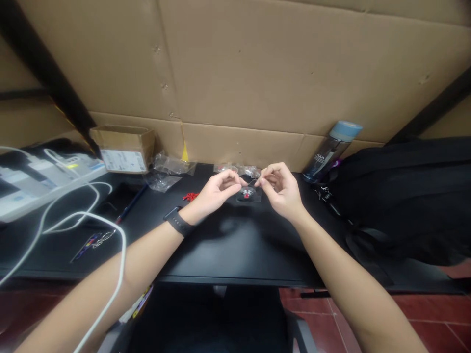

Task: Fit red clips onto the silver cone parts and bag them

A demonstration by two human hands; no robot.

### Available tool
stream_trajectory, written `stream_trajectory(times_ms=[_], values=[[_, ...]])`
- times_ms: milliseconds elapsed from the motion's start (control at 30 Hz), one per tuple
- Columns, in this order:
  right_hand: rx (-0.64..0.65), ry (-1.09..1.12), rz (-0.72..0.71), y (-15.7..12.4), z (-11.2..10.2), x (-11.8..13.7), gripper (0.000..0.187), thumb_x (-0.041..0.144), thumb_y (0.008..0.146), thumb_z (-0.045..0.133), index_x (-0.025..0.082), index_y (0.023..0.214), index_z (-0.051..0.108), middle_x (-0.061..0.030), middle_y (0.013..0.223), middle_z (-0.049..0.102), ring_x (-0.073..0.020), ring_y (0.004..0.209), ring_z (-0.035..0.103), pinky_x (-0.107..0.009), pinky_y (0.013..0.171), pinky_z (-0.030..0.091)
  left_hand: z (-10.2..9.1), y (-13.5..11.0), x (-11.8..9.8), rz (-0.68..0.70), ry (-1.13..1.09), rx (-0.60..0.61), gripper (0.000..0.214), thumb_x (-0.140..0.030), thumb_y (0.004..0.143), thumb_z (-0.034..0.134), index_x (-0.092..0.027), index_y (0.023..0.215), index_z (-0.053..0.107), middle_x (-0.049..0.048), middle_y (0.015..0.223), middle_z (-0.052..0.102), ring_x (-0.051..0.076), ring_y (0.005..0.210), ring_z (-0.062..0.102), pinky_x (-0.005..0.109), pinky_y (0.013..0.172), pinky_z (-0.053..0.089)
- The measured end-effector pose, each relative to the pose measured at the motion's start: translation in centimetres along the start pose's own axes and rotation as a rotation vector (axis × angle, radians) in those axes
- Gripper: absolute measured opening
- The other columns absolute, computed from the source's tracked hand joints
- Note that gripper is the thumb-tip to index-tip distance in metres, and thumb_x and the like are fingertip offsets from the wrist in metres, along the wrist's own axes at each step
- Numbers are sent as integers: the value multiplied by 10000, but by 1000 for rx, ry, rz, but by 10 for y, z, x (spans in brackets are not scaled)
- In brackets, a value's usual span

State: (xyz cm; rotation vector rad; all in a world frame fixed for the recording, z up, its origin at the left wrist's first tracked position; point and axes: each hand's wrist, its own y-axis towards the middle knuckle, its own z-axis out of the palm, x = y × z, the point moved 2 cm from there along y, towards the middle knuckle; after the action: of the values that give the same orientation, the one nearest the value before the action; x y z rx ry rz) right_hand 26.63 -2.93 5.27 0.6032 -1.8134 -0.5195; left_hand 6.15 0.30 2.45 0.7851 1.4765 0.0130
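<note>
My left hand [222, 190], with a dark watch [179, 220] on its wrist, is closed in a pinch over the middle of the desk. My right hand [282, 192] pinches facing it, a short gap away. A thin, dark, thread-like strand [251, 182] runs between the fingertips of both hands; its exact kind is too small to make out. Just below the fingertips, a small round silvery piece with a red centre [247, 194] lies on a clear plastic packet [256, 198]. Beside my left wrist is a small heap of red pieces [190, 197].
Clear plastic bags [164, 180] and an open cardboard box [125, 149] stand back left. White cables [123, 245] loop from a power strip [55, 189] across my left forearm. A bottle [329, 152] and a black bag [408, 201] occupy the right. A keyring [103, 239] lies left.
</note>
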Motion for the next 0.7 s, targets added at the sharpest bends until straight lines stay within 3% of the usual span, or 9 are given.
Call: stream_trajectory(times_ms=[133, 333, 467, 600, 700], values=[[32, -114, -35, 1, -2, 3, 122, 305, 959, 641, 255, 935, 532, -28, 892, 608, -194, 819, 637, -374, 817, 562, -4, 1, -5, 47, 154, -35, 181, -345, 908, 729, -171, 909, 678, 99, 1052, 749, 235, 1059, 695, 399, 1045, 491], [45, -27, 0, 1, 1, 0, 136, 313, 962, 638, 249, 906, 533, -16, 885, 595, -178, 744, 660, -381, 781, 575, -6, 1, -6, -27, -100, 24, 193, -346, 918, 727, -174, 950, 646, 106, 1121, 743, 228, 1101, 696, 390, 1015, 518], [18, 3, -28, 1, 1, -2, 162, 327, 952, 644, 249, 862, 534, -21, 853, 602, -188, 753, 639, -383, 775, 574, -5, 1, -6, -34, -90, 57, 198, -344, 885, 761, -169, 900, 669, 103, 1086, 748, 240, 1114, 692, 408, 1043, 505], [6, -111, -70, 2, -2, -2, 143, 270, 936, 643, 246, 809, 580, -47, 862, 619, -225, 842, 627, -405, 806, 563, -6, 1, -4, -51, -50, -55, 226, -359, 829, 805, -161, 848, 699, 96, 1014, 762, 252, 1057, 708, 417, 1012, 518], [51, -171, -111, 2, -3, 0, 169, 211, 941, 608, 242, 775, 613, -55, 875, 628, -232, 862, 633, -414, 818, 551, -3, 0, -4, -63, -47, -20, 196, -340, 839, 794, -160, 870, 722, 95, 979, 763, 261, 1065, 709, 406, 991, 521]])
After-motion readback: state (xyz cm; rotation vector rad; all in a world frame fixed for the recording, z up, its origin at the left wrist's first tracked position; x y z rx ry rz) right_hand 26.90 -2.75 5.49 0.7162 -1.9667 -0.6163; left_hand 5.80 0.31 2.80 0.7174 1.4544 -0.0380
